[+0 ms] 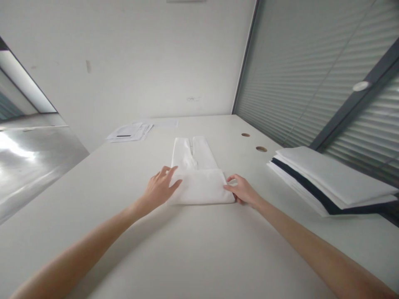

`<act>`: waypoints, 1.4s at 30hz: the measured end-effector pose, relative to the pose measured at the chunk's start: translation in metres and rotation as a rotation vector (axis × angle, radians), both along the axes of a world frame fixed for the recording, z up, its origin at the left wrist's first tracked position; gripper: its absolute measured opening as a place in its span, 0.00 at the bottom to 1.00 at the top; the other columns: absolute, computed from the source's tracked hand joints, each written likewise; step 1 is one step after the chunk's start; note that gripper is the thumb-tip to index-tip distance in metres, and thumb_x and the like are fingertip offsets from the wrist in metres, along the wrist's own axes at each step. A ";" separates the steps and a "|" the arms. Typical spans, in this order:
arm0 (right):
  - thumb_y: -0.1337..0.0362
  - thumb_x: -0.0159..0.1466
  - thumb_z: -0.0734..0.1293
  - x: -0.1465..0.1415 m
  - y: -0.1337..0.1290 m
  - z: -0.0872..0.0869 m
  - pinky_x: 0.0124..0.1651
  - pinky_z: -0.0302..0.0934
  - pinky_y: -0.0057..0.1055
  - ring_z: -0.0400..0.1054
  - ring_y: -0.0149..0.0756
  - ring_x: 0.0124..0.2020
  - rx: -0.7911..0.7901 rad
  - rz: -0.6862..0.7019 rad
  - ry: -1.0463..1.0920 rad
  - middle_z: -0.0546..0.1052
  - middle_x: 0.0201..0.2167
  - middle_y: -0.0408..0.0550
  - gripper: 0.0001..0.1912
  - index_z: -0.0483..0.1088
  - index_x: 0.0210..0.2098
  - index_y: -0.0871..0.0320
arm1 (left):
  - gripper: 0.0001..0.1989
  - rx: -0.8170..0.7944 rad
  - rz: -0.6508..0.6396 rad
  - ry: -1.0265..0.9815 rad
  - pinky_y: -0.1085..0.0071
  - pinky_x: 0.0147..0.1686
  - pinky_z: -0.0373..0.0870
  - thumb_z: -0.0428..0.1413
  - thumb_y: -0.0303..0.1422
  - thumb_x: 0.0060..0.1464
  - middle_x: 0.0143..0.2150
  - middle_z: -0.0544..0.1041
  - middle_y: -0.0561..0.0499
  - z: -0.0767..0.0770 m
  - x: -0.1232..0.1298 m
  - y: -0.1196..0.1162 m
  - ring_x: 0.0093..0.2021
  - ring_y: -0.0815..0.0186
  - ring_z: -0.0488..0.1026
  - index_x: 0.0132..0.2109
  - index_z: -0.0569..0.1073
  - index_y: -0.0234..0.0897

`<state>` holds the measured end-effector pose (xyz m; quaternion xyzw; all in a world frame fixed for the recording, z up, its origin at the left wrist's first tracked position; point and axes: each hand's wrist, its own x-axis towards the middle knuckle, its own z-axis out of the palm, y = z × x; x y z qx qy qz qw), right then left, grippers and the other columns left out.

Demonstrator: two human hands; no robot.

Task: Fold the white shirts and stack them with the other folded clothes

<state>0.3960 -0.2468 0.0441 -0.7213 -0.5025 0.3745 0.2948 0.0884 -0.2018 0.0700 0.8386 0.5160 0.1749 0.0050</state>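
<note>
A folded white cloth lies on the white table in front of me. Its near part is a flat doubled panel, and two strips with a narrow gap between them stretch away toward the wall. At the left edge of the panel is my left hand, thumb and fingers apart, gripping nothing. My right hand has its thumb on the panel's right edge and its fingers curled close around that side near the corner. The cloth's underside is hidden.
To the right, a stack of folded white and dark cloth lies by the window blinds. Loose papers with a dark, thin item lie at the far left. Two round holes pierce the table at its right side.
</note>
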 end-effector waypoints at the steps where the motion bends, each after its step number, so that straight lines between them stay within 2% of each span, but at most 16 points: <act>1: 0.66 0.65 0.66 0.000 0.000 0.000 0.12 0.44 0.19 0.57 0.29 0.10 -0.001 0.000 -0.002 0.63 0.09 0.31 0.10 0.63 0.44 0.55 | 0.25 0.040 -0.064 0.033 0.56 0.53 0.70 0.47 0.45 0.66 0.60 0.71 0.40 -0.001 0.007 -0.002 0.53 0.53 0.74 0.64 0.64 0.39; 4: 0.65 0.64 0.66 0.001 0.000 -0.001 0.12 0.45 0.20 0.58 0.30 0.10 0.013 0.007 -0.009 0.63 0.09 0.32 0.11 0.62 0.45 0.55 | 0.26 0.074 -0.213 0.125 0.55 0.61 0.64 0.44 0.44 0.68 0.64 0.68 0.40 -0.012 0.029 -0.004 0.64 0.51 0.65 0.66 0.63 0.37; 7: 0.64 0.64 0.65 0.004 -0.001 -0.007 0.13 0.48 0.22 0.60 0.32 0.10 0.029 0.026 -0.031 0.66 0.11 0.33 0.13 0.62 0.48 0.56 | 0.27 0.082 -0.249 0.222 0.51 0.63 0.60 0.43 0.44 0.68 0.66 0.66 0.37 -0.031 0.042 -0.002 0.67 0.47 0.60 0.67 0.62 0.35; 9: 0.63 0.63 0.65 0.007 -0.002 -0.011 0.16 0.55 0.25 0.63 0.32 0.13 0.115 0.021 -0.112 0.72 0.18 0.38 0.13 0.64 0.48 0.56 | 0.28 0.085 -0.244 0.245 0.48 0.63 0.58 0.43 0.45 0.68 0.67 0.64 0.36 -0.042 0.044 -0.001 0.68 0.44 0.59 0.68 0.62 0.35; 10: 0.63 0.63 0.65 0.007 -0.004 -0.012 0.20 0.61 0.28 0.66 0.33 0.16 0.213 0.008 -0.189 0.75 0.23 0.42 0.13 0.65 0.47 0.56 | 0.29 0.087 -0.239 0.246 0.46 0.63 0.57 0.42 0.45 0.68 0.68 0.62 0.36 -0.046 0.044 -0.001 0.68 0.43 0.58 0.69 0.61 0.35; 13: 0.63 0.63 0.63 -0.002 -0.007 -0.009 0.42 0.69 0.37 0.75 0.40 0.36 0.618 0.043 -0.450 0.77 0.43 0.53 0.11 0.70 0.45 0.56 | 0.29 0.094 -0.228 0.240 0.42 0.64 0.54 0.42 0.45 0.68 0.70 0.60 0.36 -0.052 0.042 -0.002 0.69 0.42 0.55 0.70 0.58 0.37; 14: 0.62 0.65 0.62 -0.009 -0.007 -0.007 0.49 0.68 0.41 0.74 0.43 0.44 0.712 0.107 -0.515 0.76 0.48 0.55 0.12 0.72 0.46 0.56 | 0.29 0.092 -0.226 0.238 0.41 0.64 0.53 0.42 0.45 0.68 0.70 0.59 0.37 -0.052 0.042 -0.003 0.69 0.42 0.55 0.70 0.58 0.38; 16: 0.59 0.68 0.60 -0.027 -0.006 -0.002 0.60 0.60 0.45 0.66 0.47 0.58 0.771 0.293 -0.598 0.72 0.57 0.58 0.17 0.72 0.51 0.57 | 0.29 0.083 -0.225 0.235 0.41 0.64 0.53 0.42 0.46 0.68 0.70 0.59 0.38 -0.051 0.041 -0.003 0.69 0.42 0.55 0.70 0.58 0.39; 18: 0.52 0.70 0.58 -0.047 -0.002 0.002 0.66 0.52 0.48 0.57 0.49 0.66 0.715 0.460 -0.651 0.66 0.64 0.59 0.24 0.70 0.58 0.59 | 0.29 0.070 -0.226 0.236 0.40 0.64 0.53 0.43 0.46 0.68 0.70 0.59 0.38 -0.049 0.042 -0.003 0.69 0.42 0.55 0.70 0.57 0.39; 21: 0.43 0.70 0.53 -0.072 0.008 -0.001 0.70 0.43 0.51 0.45 0.52 0.71 0.585 0.593 -0.685 0.56 0.69 0.61 0.36 0.61 0.66 0.64 | 0.29 0.041 -0.237 0.249 0.40 0.64 0.52 0.44 0.44 0.67 0.71 0.57 0.38 -0.049 0.042 -0.001 0.70 0.43 0.54 0.70 0.57 0.38; 23: 0.41 0.70 0.49 -0.077 0.015 -0.007 0.70 0.39 0.52 0.42 0.52 0.72 0.507 0.648 -0.684 0.52 0.71 0.61 0.41 0.55 0.69 0.65 | 0.30 -0.004 -0.247 0.254 0.40 0.65 0.51 0.45 0.44 0.67 0.71 0.56 0.38 -0.050 0.041 0.002 0.71 0.43 0.51 0.70 0.56 0.37; 26: 0.38 0.69 0.46 -0.067 0.021 -0.018 0.71 0.39 0.50 0.41 0.49 0.72 0.454 0.713 -0.684 0.49 0.71 0.60 0.44 0.48 0.72 0.65 | 0.32 -0.083 -0.263 0.224 0.41 0.66 0.49 0.44 0.47 0.67 0.72 0.52 0.38 -0.051 0.037 0.007 0.72 0.44 0.47 0.71 0.53 0.38; 30: 0.38 0.69 0.47 -0.038 0.025 -0.023 0.72 0.38 0.48 0.39 0.46 0.73 0.446 0.720 -0.728 0.48 0.72 0.58 0.43 0.48 0.72 0.62 | 0.37 -0.131 -0.251 0.158 0.46 0.67 0.50 0.44 0.53 0.65 0.73 0.49 0.35 -0.051 0.023 0.012 0.73 0.46 0.43 0.72 0.53 0.36; 35: 0.39 0.69 0.49 -0.014 0.028 -0.020 0.71 0.40 0.52 0.39 0.49 0.72 0.368 0.670 -0.759 0.48 0.72 0.58 0.41 0.52 0.71 0.60 | 0.36 -0.162 -0.220 0.142 0.51 0.67 0.50 0.41 0.53 0.66 0.74 0.45 0.35 -0.050 0.009 0.015 0.73 0.49 0.40 0.72 0.53 0.37; 39: 0.39 0.69 0.48 -0.012 0.029 -0.021 0.71 0.38 0.52 0.38 0.47 0.73 0.355 0.660 -0.755 0.46 0.72 0.59 0.42 0.51 0.71 0.61 | 0.35 -0.168 -0.222 0.142 0.51 0.67 0.51 0.43 0.53 0.65 0.74 0.47 0.36 -0.049 0.008 0.015 0.73 0.48 0.41 0.71 0.54 0.38; 42: 0.38 0.69 0.47 -0.013 0.030 -0.024 0.71 0.39 0.51 0.40 0.48 0.73 0.369 0.656 -0.757 0.48 0.72 0.58 0.42 0.52 0.71 0.60 | 0.28 -0.113 -0.233 0.103 0.49 0.66 0.53 0.47 0.48 0.66 0.72 0.54 0.37 -0.043 0.013 0.006 0.72 0.47 0.47 0.67 0.63 0.38</act>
